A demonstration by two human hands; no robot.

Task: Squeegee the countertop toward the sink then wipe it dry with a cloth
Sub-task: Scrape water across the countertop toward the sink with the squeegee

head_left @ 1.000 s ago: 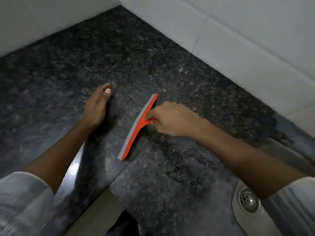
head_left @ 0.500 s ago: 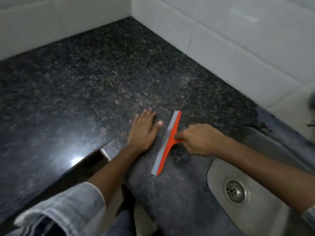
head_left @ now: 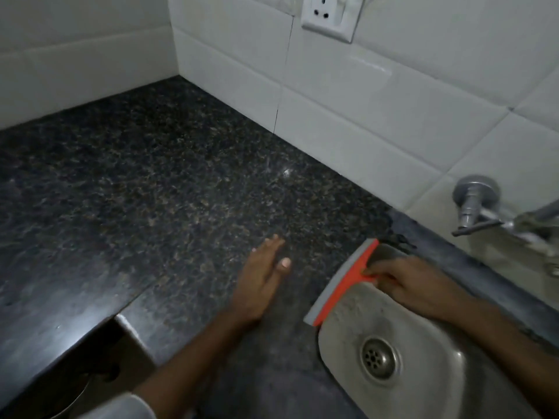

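Note:
An orange squeegee [head_left: 340, 285] with a grey rubber blade lies along the left rim of the steel sink [head_left: 429, 370]. My right hand [head_left: 405, 282] grips its short handle from over the basin. My left hand [head_left: 260, 285] rests flat on the dark speckled granite countertop [head_left: 151, 192], fingers apart, a hand's width left of the blade. No cloth is in view.
White tiled walls meet at the far corner. A wall socket [head_left: 331, 16] sits high on the back wall. A metal tap [head_left: 481, 204] juts from the wall right of the sink. The counter's front edge has a notch [head_left: 121, 322] at lower left.
My right hand has drawn the squeegee rightward across the counter to the sink rim. My left hand followed to the right, staying flat on the granite.

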